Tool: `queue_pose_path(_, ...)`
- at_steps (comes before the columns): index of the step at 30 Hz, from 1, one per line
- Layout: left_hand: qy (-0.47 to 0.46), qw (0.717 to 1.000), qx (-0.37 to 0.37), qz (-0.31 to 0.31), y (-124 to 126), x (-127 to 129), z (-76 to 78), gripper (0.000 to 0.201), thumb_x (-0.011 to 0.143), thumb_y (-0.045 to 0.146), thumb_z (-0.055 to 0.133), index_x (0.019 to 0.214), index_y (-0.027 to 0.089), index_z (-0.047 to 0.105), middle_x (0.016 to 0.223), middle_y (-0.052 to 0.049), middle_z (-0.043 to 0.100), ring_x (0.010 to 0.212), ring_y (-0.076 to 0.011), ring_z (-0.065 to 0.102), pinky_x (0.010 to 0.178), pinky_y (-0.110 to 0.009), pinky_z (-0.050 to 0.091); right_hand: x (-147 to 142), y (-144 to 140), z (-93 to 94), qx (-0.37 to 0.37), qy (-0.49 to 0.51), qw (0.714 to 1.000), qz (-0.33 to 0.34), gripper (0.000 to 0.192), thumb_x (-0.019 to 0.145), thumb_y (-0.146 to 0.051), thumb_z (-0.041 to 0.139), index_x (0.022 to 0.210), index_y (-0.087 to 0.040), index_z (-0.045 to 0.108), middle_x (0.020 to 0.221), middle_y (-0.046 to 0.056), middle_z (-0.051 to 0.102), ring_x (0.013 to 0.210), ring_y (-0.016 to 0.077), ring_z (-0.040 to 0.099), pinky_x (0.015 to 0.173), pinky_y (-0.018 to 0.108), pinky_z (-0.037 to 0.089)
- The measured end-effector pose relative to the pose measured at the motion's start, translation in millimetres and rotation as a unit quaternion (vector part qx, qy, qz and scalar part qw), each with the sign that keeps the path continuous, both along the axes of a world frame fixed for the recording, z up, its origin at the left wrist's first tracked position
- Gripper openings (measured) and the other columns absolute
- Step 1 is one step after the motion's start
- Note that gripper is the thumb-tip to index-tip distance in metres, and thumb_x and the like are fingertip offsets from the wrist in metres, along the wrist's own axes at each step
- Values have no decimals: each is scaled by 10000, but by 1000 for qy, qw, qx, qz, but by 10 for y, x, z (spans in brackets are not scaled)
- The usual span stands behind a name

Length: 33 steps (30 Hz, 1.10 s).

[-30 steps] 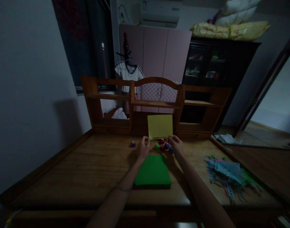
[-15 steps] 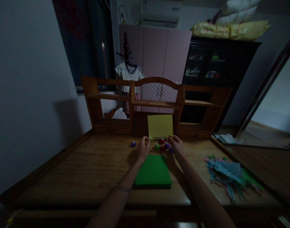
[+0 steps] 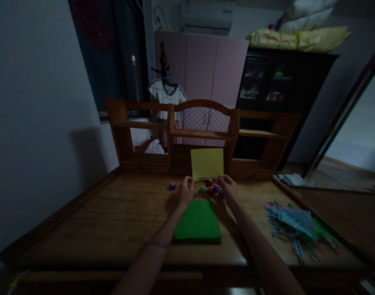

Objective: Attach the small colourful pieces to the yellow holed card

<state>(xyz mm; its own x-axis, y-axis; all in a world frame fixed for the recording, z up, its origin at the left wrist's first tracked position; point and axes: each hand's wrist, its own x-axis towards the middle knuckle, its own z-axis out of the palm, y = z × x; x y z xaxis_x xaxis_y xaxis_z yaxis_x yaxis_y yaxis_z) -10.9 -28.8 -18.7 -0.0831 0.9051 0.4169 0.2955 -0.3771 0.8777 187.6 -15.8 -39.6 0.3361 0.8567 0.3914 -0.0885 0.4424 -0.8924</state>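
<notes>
Yellow sheet (image 3: 207,163) is held upright above the far-middle of the wooden table (image 3: 92,221), just in front of the shelf unit (image 3: 202,135). Its bottom edge carries a row of small punched holes. Left hand (image 3: 186,191) pinches the lower left corner between thumb and fingers; right hand (image 3: 228,187) pinches the lower right corner the same way. Both grips are narrow, closed on the paper.

Directly below the sheet, between the two hands, a cluster of small round punches (image 3: 210,187) sits on the table: one green, red ones, purple ones, packed close, some touching. A single purple punch (image 3: 172,186) stands apart to the left of the left hand.

Nearer the person, a green stack of paper (image 3: 198,221) lies flat between the forearms. A thin bracelet (image 3: 158,243) is on the left wrist.

At the right side of the table, well apart from the hands, a heap of cut paper strips and scraps (image 3: 294,227), blue and green with some pink, lies loose.

Containers: the shelf unit's open compartments appear bare as far as the dim light allows. The dark glass-front cabinet (image 3: 267,82) behind holds items on its shelves, too dim to identify. Bundled bedding (image 3: 298,37) is stacked on its top. A garment (image 3: 167,96) hangs in front of the pink wardrobe (image 3: 205,69).
</notes>
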Motion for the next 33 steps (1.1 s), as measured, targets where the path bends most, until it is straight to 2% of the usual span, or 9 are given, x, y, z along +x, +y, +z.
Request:
queue_pose_path(9,5,1000,15,-5,24,-6,-38,202,827,357,475,875,177,554,797,-37,620,641,-138,570,569,-226,402,33,-8,-16,7,-7,1000,9,301,691,-406,645,894,-185,621,846,42,652,771,181,617,745,318,489)
queue_pose_path(15,-2,1000,20,-1,42,1,-58,208,825,360,477,883,178,561,805,-38,623,637,-135,570,572,-226,406,31,-6,-11,2,-5,1000,-5,321,677,-424,655,882,-178,628,831,48,657,759,191,622,729,320,494)
queue_pose_path(26,2,999,26,24,-5,1,14,153,795,309,504,838,176,567,726,-21,615,604,-133,558,547,-214,389,18,-10,-5,6,6,1000,6,305,676,-419,668,865,-182,630,811,32,659,734,170,618,697,286,486)
queue_pose_path(33,15,999,33,23,-14,-17,17,134,785,295,502,825,186,568,749,-16,616,603,-132,549,539,-213,378,16,-22,-2,3,1,1000,6,315,676,-422,674,869,-177,627,801,38,657,747,177,623,693,285,491)
